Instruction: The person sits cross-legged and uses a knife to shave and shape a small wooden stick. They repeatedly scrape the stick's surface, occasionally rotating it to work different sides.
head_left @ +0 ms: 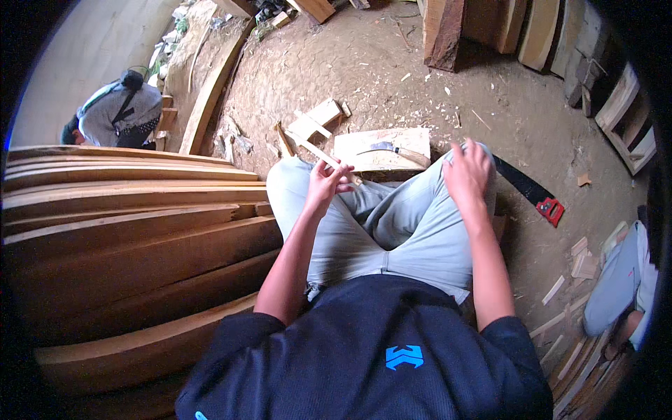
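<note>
My left hand point(329, 183) pinches a thin wooden stick point(306, 145) above my left knee. One end of the stick points away over some wood offcuts; the other comes out by my palm. On my right knee lies my right hand point(467, 171), open, its fingers loosely bent over the grey trousers point(434, 210), with nothing seen in it. Just beyond my crossed legs is a pale wooden board point(346, 150). A knife point(381, 147) with a curved blade and a wooden handle rests on that board.
A handsaw point(525, 183) with a red handle lies right of my knee. Stacked planks point(140, 241) fill the left side. Offcuts point(325, 115) and shavings dot the dirt floor. One person point(122, 108) bends at far left; another point(619, 280) sits at right. Timber point(442, 31) stands behind.
</note>
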